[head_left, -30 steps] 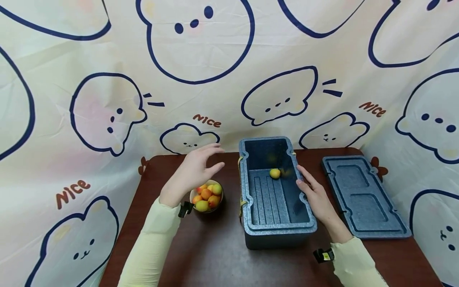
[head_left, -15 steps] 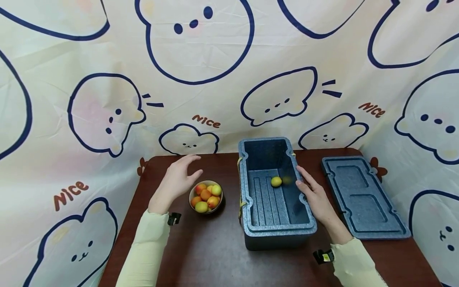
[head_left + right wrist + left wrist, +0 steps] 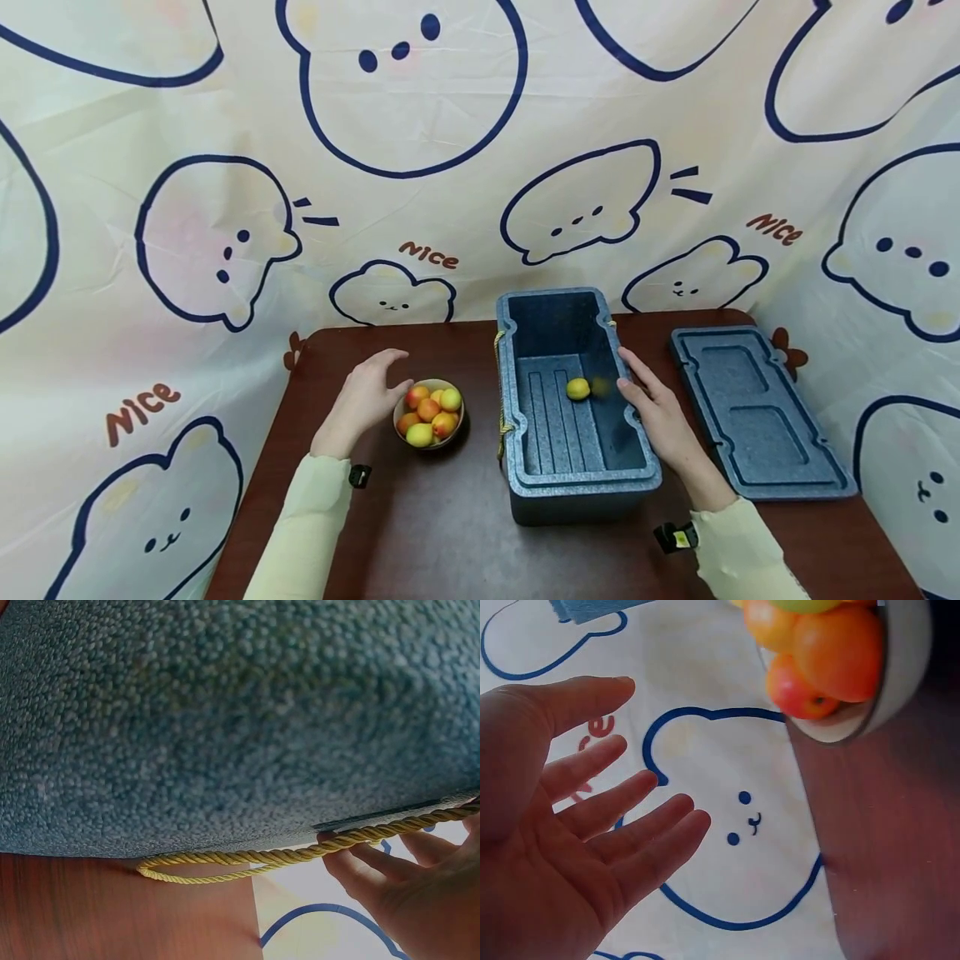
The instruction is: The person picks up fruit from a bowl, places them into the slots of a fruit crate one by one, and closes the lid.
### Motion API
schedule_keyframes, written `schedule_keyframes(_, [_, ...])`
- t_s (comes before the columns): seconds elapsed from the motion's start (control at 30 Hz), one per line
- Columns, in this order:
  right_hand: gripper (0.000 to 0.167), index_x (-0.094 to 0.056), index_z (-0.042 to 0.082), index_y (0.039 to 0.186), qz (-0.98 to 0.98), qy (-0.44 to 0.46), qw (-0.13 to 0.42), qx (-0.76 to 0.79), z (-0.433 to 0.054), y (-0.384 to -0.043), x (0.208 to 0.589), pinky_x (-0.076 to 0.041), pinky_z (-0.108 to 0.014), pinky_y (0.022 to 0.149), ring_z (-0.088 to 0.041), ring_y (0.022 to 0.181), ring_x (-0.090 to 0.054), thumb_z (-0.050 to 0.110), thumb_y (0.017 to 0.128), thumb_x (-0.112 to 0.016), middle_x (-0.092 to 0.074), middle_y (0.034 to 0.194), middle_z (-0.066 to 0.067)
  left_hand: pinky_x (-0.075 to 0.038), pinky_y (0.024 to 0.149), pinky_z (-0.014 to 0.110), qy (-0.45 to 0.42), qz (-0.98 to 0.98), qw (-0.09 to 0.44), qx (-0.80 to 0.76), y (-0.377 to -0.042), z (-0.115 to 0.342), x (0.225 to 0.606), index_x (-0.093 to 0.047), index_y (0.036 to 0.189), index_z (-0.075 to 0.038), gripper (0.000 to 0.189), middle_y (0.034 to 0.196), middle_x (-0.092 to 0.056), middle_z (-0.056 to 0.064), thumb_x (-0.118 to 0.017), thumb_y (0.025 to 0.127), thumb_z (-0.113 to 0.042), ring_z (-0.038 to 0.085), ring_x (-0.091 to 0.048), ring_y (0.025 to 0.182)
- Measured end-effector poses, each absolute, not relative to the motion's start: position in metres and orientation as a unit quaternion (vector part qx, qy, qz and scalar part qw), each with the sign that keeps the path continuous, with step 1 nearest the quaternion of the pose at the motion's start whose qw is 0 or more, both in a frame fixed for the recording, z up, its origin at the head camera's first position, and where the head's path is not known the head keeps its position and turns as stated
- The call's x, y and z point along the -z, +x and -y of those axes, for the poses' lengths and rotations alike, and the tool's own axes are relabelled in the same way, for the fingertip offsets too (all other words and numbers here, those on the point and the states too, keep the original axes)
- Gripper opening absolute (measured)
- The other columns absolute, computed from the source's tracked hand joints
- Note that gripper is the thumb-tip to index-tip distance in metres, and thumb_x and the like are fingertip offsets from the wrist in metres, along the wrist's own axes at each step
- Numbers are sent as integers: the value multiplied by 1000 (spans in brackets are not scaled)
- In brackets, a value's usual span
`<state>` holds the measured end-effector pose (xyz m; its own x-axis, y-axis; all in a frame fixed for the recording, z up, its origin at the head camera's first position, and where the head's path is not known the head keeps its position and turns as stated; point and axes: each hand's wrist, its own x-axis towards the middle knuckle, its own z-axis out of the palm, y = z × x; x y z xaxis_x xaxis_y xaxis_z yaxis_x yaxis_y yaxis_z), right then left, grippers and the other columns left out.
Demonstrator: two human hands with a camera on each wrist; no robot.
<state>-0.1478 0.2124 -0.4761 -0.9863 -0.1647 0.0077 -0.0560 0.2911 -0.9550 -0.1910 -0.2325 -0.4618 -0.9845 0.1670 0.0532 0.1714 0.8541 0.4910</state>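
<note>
In the head view, my left hand hovers just left of a bowl heaped with small yellow and orange-red fruit. Its fingers are loosely bent with nothing between them; the left wrist view shows the bare palm and fingers below the fruit. A deep blue-grey foam box stands at the middle right without its lid. One lemon lies on its ribbed floor. My right hand rests on the box's right rim, fingers fairly straight, and the right wrist view shows fingertips beside a yellow rope.
The box's lid lies flat on the brown table to the right. A cloth printed with cartoon bears hangs behind and at both sides of the table. Another yellow rope hangs along the box's left side.
My left hand has drawn back left and lowered beside the bowl, so the fruit shows fully. In the box, the lemon has rolled a little toward me. My right hand stays on the rim.
</note>
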Motion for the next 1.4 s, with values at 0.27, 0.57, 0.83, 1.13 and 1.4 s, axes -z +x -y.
schedule_keyframes(0.27, [57,-26,26,162,-796,-74,46,599,-213,-148,477,-23,-67,115,-33,150,-22,39,109,-43,-21,167,-5,-41,109,57,-71,966,-20,247,-187,234,474,-61,135,-3,47,140,-58,19,-73,93,-22,38,-53,129])
schedule_keyframes(0.57, [57,-26,25,162,-796,-74,44,600,-214,-148,477,-22,-66,116,-32,151,-21,39,109,-43,-21,167,-4,-45,104,56,-66,965,-62,247,-185,238,494,-64,131,-4,45,132,-64,16,-74,93,-26,35,-59,122])
schedule_keyframes(0.83, [57,-26,25,162,-801,-76,42,593,-213,-149,477,-20,-64,117,-31,151,-20,39,109,-42,-21,167,-4,-50,98,54,-63,964,-76,247,-184,237,503,-66,127,-5,41,126,-67,14,-74,92,-24,32,-63,110])
schedule_keyframes(1.13, [56,-27,23,162,-800,-73,43,594,-213,-149,477,-20,-63,118,-30,151,-20,40,109,-41,-22,166,-4,-50,98,52,-70,965,-82,241,-185,236,510,-65,131,-4,45,130,-66,14,-74,92,-24,30,-63,112])
schedule_keyframes(1.4, [57,-27,22,162,-797,-71,42,598,-213,-149,477,-20,-63,118,-30,152,-19,40,109,-41,-22,166,-5,-51,97,53,-75,965,-71,240,-187,235,511,-65,129,-2,43,127,-67,16,-73,91,-21,32,-63,109])
